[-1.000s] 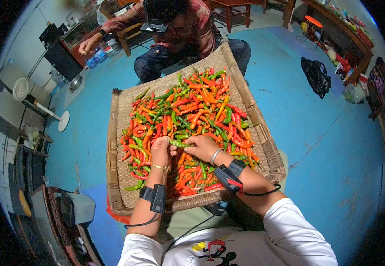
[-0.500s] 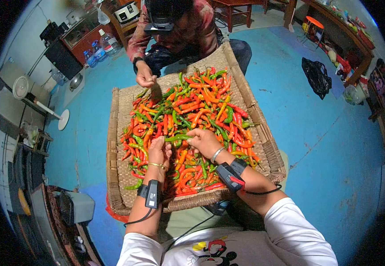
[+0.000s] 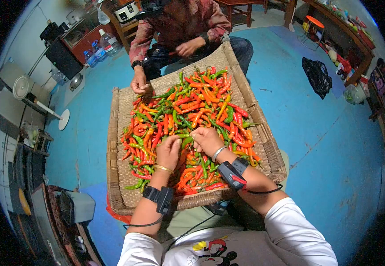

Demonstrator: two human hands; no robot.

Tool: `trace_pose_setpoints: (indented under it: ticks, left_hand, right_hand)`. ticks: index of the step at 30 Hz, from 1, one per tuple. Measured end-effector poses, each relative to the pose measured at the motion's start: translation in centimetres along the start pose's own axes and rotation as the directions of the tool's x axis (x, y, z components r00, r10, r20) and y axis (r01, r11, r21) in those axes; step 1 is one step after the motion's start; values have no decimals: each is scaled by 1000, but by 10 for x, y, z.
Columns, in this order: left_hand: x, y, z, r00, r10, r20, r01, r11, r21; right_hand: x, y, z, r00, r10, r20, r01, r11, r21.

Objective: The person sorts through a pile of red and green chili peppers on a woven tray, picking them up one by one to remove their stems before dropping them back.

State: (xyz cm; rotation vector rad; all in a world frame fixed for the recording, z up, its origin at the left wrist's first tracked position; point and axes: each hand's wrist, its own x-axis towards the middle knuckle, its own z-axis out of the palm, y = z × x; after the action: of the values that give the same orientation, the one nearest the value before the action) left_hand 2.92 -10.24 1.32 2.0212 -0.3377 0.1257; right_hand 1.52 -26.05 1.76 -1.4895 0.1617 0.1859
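Note:
A woven tray point(image 3: 115, 146) in front of me holds a heap of red, orange and green chili peppers point(image 3: 197, 104). My left hand point(image 3: 169, 150) and my right hand point(image 3: 206, 139) meet over the near middle of the heap, both pinching a green chili point(image 3: 186, 141) between them. Each wrist carries a black strapped sensor and a bangle. Across the tray sits another person, one hand point(image 3: 139, 84) down on the chilies at the far left corner, the other hand point(image 3: 188, 46) held near their lap.
The tray rests on a blue floor point(image 3: 316, 146). A black bag point(image 3: 316, 76) lies at the right. Water bottles point(image 3: 106, 42) and a cabinet stand at the far left, with a fan point(image 3: 22, 88) beside them. Dark equipment sits at the near left.
My left hand has moved up and right to join my right hand on the green chili. The other person's head has lifted out of view and their second hand has come into sight.

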Motion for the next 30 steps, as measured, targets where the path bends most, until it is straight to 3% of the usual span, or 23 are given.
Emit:
trace_pose_setpoints:
  ticks: [1, 2, 3, 6, 8, 9, 11, 13, 16, 21, 23, 24, 26, 27, 29, 30]
  left_hand:
    - [-2, 9, 3, 998, 24, 62, -19, 997, -80]
    - [-3, 10, 5, 990, 39, 138, -38, 999, -13]
    - [-5, 22, 5, 977, 147, 152, -158, 985, 66]
    - [-5, 11, 8, 978, 99, 182, -111, 992, 57]
    - [-4, 13, 8, 979, -28, 204, 64, 983, -173]
    - [-3, 10, 7, 979, -28, 204, 64, 983, -173]
    - [1, 1, 0, 824, -338, 455, 495, 820, -287]
    - [2, -2, -4, 840, -301, 451, 448, 853, -266]
    - [11, -3, -17, 839, -419, 347, 513, 822, -248]
    - [58, -4, -63, 846, -512, 150, 531, 780, -330]
    - [76, -5, -84, 892, -449, 47, 372, 672, -640]
    - [83, 1, -85, 893, -448, 43, 369, 674, -640]
    - [91, 14, -85, 812, -575, -102, 132, 351, -927]
    - [92, -14, -93, 830, -498, 251, 322, 61, -945]
    - [74, -15, -55, 741, -672, 10, 303, 321, -897]
    - [61, -26, -41, 802, -590, 95, 402, 416, -815]
  right_hand:
    - [0, 0, 1, 1000, -4, 15, 4, 1000, 5]
    - [-1, 0, 1, 999, -7, 31, 7, 1000, 9]
    - [1, 3, -1, 999, -7, 32, 7, 1000, 9]
    - [4, 7, -3, 998, 22, 57, -30, 991, 132]
    - [4, 6, -2, 997, 12, 75, -37, 944, 327]
    - [4, 5, -2, 997, 12, 75, -36, 944, 328]
    - [4, 3, -4, 999, -5, -35, 19, 912, 410]
    - [3, -2, -7, 998, 23, -63, 7, 899, 439]
    - [3, -4, -9, 990, 46, -131, 25, 868, 495]
    - [3, -4, -8, 990, 83, -113, -30, 913, 407]
    - [2, -6, -7, 990, 89, -105, -40, 914, 403]
    - [3, -5, -7, 991, 89, -99, -39, 906, 422]
    - [4, -1, -9, 991, 80, -107, -26, 902, 432]
    - [5, -1, -10, 990, 75, -117, -16, 898, 441]
    - [4, -5, -11, 985, 103, -137, -34, 900, 434]
    - [4, -4, -11, 985, 99, -141, -27, 896, 443]
